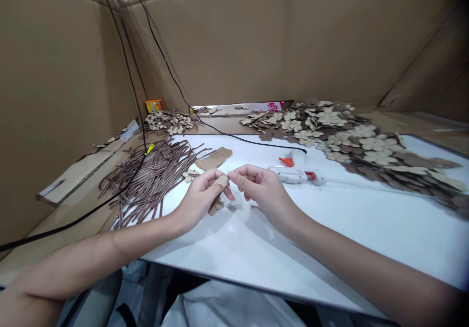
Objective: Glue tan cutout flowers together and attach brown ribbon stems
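Over the white table [330, 229], my left hand [203, 195] is closed in a pinch on a small wooden flower piece [222, 181] with a brown stick under it. My right hand [258, 185] meets it from the right, fingertips pinched on the same piece. Two small wooden cut-outs [214, 208] lie on the table just under my left hand. A white glue gun [298, 174] with an orange trigger lies just right of my right hand.
A pile of brown striped sticks [150, 178] lies to the left. Heaps of wooden flower cut-outs [351, 139] spread along the back right, and a smaller heap [170, 120] sits back left. Black cables [154, 38] run down the cardboard walls. A brown cardboard scrap [214, 158] lies nearby.
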The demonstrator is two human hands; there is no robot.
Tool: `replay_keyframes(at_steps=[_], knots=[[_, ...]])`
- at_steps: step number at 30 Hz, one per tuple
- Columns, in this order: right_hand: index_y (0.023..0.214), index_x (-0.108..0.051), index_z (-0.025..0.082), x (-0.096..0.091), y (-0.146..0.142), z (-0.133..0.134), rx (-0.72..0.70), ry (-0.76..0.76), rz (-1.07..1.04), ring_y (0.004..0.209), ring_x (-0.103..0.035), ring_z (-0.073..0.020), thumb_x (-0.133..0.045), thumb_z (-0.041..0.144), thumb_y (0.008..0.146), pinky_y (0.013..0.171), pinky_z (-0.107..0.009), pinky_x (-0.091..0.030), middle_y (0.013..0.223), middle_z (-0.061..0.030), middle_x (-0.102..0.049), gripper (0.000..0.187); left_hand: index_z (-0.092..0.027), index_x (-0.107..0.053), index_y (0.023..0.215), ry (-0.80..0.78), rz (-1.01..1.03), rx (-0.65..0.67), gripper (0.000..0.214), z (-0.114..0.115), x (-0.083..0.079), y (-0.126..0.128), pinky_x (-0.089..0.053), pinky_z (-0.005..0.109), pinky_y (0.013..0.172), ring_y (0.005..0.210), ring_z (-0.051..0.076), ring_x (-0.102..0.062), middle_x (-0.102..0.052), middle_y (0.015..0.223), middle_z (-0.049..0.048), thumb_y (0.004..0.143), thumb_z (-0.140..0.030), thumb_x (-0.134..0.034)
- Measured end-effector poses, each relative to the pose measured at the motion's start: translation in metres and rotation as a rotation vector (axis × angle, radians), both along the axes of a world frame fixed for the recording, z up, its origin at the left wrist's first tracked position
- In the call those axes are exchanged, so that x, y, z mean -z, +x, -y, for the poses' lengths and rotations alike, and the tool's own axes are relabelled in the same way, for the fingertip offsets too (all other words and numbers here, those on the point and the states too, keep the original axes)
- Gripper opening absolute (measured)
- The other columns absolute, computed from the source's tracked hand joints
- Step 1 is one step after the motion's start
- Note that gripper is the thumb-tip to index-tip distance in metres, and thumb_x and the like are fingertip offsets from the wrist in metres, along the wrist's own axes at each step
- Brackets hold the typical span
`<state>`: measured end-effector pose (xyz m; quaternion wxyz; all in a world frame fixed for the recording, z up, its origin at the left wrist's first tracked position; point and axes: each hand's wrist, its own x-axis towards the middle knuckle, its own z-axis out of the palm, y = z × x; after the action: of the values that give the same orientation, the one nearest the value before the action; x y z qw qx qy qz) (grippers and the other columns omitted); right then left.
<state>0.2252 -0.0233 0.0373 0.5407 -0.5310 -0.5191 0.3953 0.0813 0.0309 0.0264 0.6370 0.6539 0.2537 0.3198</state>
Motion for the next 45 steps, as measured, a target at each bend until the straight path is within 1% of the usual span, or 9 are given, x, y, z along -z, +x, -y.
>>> replay_keyframes(at_steps=[12,17,20,24,27,29,35,40,45], knots=[[0.069,-0.061,0.016,0.002,-0.002,0.000,0.046,-0.026,-0.019,0.053,-0.039,-0.0093,-0.060,0.046,0.076,0.048,-0.023,-0.030,0.059,0.0022,-0.051,0.030,-0.019,-0.046,0.075,-0.020,0.027,-0.036,0.030,0.003,0.001,0.000,-0.031,0.015,0.037,0.043,0.005,-0.043,-0.052,0.061,-0.0044,0.084,-0.047,-0.051],[0.073,-0.057,0.017,0.006,-0.002,-0.002,0.024,-0.081,-0.069,0.049,-0.036,-0.0079,-0.056,0.048,0.078,0.046,-0.023,-0.032,0.062,0.0035,-0.047,0.031,-0.018,-0.047,0.071,0.111,0.024,-0.095,0.024,-0.004,-0.001,-0.002,-0.028,0.016,0.039,0.043,0.005,-0.039,-0.046,0.058,-0.0058,0.085,-0.038,-0.051],[0.087,-0.055,0.020,0.012,0.001,-0.004,0.015,-0.122,-0.035,0.055,-0.043,-0.0102,-0.050,0.044,0.082,0.049,-0.023,-0.036,0.072,0.0015,-0.053,0.025,-0.018,-0.048,0.069,0.213,0.019,-0.163,0.023,-0.016,-0.009,-0.003,-0.027,0.016,0.042,0.047,0.006,-0.039,-0.045,0.056,-0.0056,0.083,-0.035,-0.054],[0.107,-0.053,0.023,0.018,0.006,-0.003,-0.083,-0.036,0.386,0.082,-0.053,-0.0164,-0.050,0.034,0.084,0.073,-0.031,-0.043,0.096,-0.0031,-0.056,0.026,-0.016,-0.050,0.068,0.254,-0.227,0.068,0.025,-0.034,-0.026,-0.015,-0.025,0.018,0.043,0.046,0.006,-0.037,-0.046,0.053,-0.0050,0.081,-0.037,-0.056],[0.115,-0.053,0.022,0.015,0.007,0.002,-0.228,0.046,0.729,0.108,-0.046,-0.0216,-0.053,0.030,0.082,0.095,-0.037,-0.036,0.113,-0.0072,-0.052,0.034,-0.015,-0.052,0.070,0.302,-0.445,0.245,0.021,-0.041,-0.030,-0.030,-0.028,0.018,0.046,0.048,0.007,-0.039,-0.047,0.053,-0.0047,0.082,-0.033,-0.053],[0.118,-0.053,0.022,0.012,0.004,0.003,-0.273,0.039,0.830,0.114,-0.041,-0.0239,-0.056,0.034,0.080,0.098,-0.039,-0.034,0.115,-0.0088,-0.050,0.040,-0.015,-0.052,0.069,0.324,-0.538,0.329,0.019,-0.042,-0.028,-0.039,-0.030,0.019,0.049,0.050,0.008,-0.041,-0.047,0.054,-0.0049,0.082,-0.029,-0.052],[0.105,-0.060,0.020,0.016,-0.006,-0.001,-0.213,0.062,0.916,0.105,-0.045,-0.0256,-0.062,0.033,0.078,0.092,-0.041,-0.040,0.108,-0.0099,-0.054,0.030,-0.015,-0.049,0.067,0.355,-0.629,0.349,0.015,-0.040,-0.017,-0.041,-0.029,0.018,0.048,0.050,0.008,-0.039,-0.045,0.052,-0.0058,0.081,-0.023,-0.050],[0.113,-0.060,0.023,0.027,-0.002,-0.006,-0.263,0.137,0.936,0.105,-0.045,-0.0261,-0.057,0.027,0.083,0.092,-0.041,-0.040,0.112,-0.0108,-0.052,0.031,-0.015,-0.052,0.068,0.355,-0.633,0.398,0.014,-0.046,-0.013,-0.035,-0.031,0.019,0.050,0.051,0.009,-0.041,-0.048,0.054,-0.0047,0.080,-0.023,-0.050],[0.119,-0.055,0.023,0.025,0.000,-0.005,-0.264,0.172,0.864,0.110,-0.046,-0.0227,-0.045,0.012,0.086,0.095,-0.038,-0.038,0.114,-0.0097,-0.053,0.036,-0.016,-0.050,0.066,0.306,-0.616,0.425,0.021,-0.054,-0.016,-0.038,-0.030,0.020,0.052,0.051,0.009,-0.039,-0.045,0.051,-0.0057,0.082,-0.029,-0.051]])
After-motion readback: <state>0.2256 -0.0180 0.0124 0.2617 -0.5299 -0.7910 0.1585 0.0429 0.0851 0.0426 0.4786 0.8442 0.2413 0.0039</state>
